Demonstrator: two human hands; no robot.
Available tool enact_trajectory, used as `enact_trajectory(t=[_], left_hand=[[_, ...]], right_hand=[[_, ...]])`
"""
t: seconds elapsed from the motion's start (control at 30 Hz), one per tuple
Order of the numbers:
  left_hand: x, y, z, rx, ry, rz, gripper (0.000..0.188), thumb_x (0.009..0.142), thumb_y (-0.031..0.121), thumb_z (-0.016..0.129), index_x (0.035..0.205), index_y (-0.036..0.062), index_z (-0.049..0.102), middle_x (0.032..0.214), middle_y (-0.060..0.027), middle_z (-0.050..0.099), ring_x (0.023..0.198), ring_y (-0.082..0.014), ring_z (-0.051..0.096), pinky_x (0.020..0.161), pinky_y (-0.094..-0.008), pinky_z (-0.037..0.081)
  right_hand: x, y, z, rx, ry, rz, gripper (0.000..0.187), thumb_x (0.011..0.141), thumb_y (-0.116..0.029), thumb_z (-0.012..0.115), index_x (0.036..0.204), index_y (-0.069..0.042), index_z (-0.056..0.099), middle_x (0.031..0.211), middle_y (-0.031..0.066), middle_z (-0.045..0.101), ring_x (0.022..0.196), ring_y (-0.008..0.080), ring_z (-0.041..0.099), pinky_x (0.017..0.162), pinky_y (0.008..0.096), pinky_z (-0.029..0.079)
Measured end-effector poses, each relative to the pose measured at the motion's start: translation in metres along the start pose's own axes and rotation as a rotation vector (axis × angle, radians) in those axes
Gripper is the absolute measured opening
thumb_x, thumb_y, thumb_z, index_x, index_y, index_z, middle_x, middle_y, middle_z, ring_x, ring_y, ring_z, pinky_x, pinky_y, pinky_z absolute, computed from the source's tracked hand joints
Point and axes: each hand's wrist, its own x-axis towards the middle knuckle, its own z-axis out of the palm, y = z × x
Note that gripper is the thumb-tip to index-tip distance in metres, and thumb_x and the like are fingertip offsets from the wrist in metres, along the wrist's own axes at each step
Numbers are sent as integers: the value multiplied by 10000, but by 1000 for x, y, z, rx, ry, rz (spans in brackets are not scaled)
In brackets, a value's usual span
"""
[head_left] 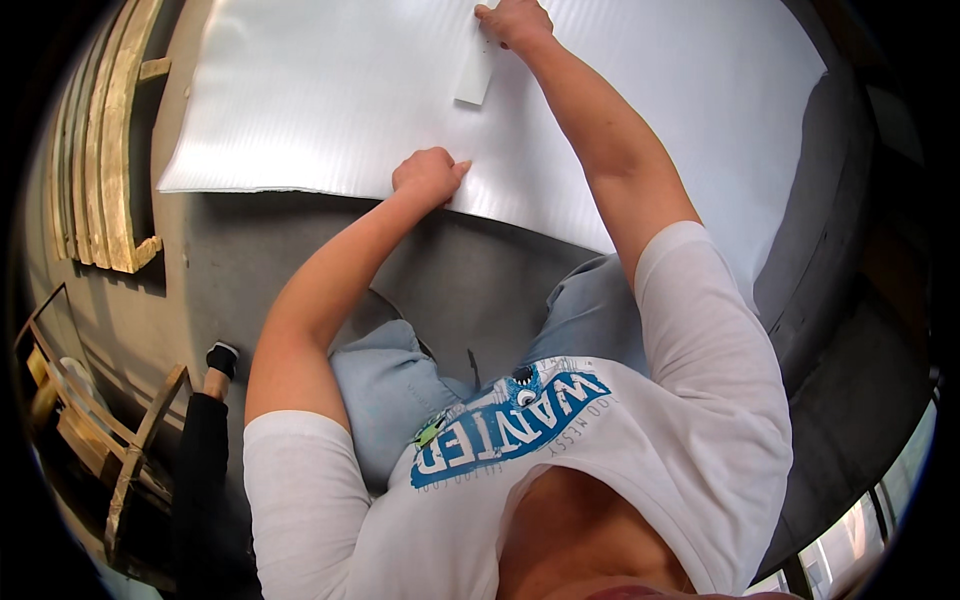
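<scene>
A large white sheet (330,110) with a faintly ribbed, foam-like surface spreads before me, its near edge curving just past my knees. My left hand (430,178) rests on it close to that edge, fingers curled under and thumb pointing right. Whatever those fingers may grip is hidden beneath the hand. Farther away, at the top of the view, my right hand (517,22) is closed on the upper end of a pale flat strip (475,82). The strip's free end points toward me and lies against or just above the sheet; I cannot tell which.
Under the sheet is a dark grey surface (260,240). Several long wooden slats (110,150) lie at the far left. Below them stands a wooden frame (145,465). Beside it, a person's dark-clothed leg (200,470) and shoe (223,357) show at my left.
</scene>
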Motion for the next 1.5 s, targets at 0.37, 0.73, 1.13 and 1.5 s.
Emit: enact_trajectory(t=[0.37, 0.73, 1.13, 1.5], left_hand=[[-3, 1, 0, -21, -9, -15, 469, 947, 491, 497, 767, 122, 723, 647, 0, 688, 647, -149, 677, 683, -324, 515], [-1, -2, 0, -16, 7, -9, 478, 933, 490, 518, 731, 100, 709, 651, -14, 688, 624, -159, 673, 671, -327, 515], [11, -5, 12, -25, 17, -7, 475, 876, 536, 568, 890, 93, 740, 983, -144, 709, 944, -327, 672, 830, -446, 520], [6, -10, 10, -25, 27, 31, 472, 889, 503, 551, 893, 65, 728, 936, -158, 708, 914, -344, 673, 806, -451, 520]], right_hand=[[-5, -2, -2, -19, 19, 25, 978, 873, -510, 611, 1465, 118, 152, 1245, 268, 582, 1145, 359, 590, 944, 404, 506], [-17, -7, -12, 1, -20, 40, 940, 841, -503, 641, 1433, 108, 241, 1194, 250, 616, 1099, 336, 622, 916, 398, 519], [-20, -11, -22, 105, -137, 128, 718, 794, -465, 714, 1210, 35, 408, 1028, 164, 663, 950, 284, 675, 778, 368, 564], [-18, -16, -18, 70, -120, 135, 704, 808, -494, 692, 1198, 18, 406, 1041, 164, 662, 961, 287, 670, 777, 380, 557]])
